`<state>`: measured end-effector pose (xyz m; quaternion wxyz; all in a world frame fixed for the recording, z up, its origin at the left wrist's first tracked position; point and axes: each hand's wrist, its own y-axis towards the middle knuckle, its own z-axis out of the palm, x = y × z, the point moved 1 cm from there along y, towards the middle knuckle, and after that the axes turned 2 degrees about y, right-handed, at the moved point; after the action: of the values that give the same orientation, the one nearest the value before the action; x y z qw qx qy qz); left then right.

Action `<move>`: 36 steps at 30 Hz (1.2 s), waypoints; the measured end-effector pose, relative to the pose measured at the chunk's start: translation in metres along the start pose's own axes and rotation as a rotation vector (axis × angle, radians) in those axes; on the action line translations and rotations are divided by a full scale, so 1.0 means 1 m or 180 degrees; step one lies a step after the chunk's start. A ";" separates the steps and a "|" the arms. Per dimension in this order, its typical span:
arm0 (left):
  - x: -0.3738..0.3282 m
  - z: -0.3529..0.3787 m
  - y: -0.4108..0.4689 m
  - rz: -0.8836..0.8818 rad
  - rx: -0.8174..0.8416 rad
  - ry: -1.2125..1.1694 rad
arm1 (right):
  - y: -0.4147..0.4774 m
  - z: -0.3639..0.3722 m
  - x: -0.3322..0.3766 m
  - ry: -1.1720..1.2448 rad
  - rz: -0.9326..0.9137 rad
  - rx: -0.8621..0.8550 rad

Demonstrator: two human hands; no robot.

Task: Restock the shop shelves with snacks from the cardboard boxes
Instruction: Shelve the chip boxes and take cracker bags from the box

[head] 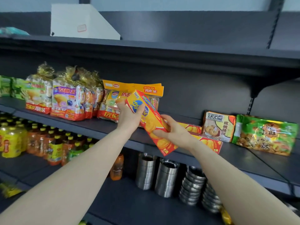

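A long orange and red biscuit box is tilted in the air in front of the middle shelf. My left hand grips its upper end and my right hand grips its lower part. Two more boxes of the same kind lie flat on the shelf just behind my right hand. Bagged cakes stand to the left of the held box. No cardboard box shows in this view.
Right of the flat boxes stand a cookie pack and a green snack bag. The shelf below holds drink bottles and stacked steel cups. A white box sits on the top shelf.
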<state>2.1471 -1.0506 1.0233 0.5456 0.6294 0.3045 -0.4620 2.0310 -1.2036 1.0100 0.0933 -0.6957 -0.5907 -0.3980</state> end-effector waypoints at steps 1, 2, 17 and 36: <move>0.003 -0.004 0.000 0.0115 -0.0016 0.0210 | -0.004 -0.008 -0.002 -0.0182 0.0009 -0.0047; 0.007 -0.008 0.000 0.0218 -0.0016 0.0460 | -0.010 -0.019 -0.004 -0.0470 0.0018 -0.0121; 0.061 0.068 -0.019 0.1434 0.1697 0.2459 | -0.036 -0.123 -0.102 -0.2181 0.1281 0.0280; 0.100 0.148 0.062 0.1313 0.1227 0.3513 | 0.056 -0.108 -0.186 -0.2696 0.0497 -0.0396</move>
<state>2.2036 -1.2192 0.9605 0.2622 0.9087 0.3249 -0.0002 2.0358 -1.4233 0.9767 -0.1694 -0.8445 -0.4973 -0.1040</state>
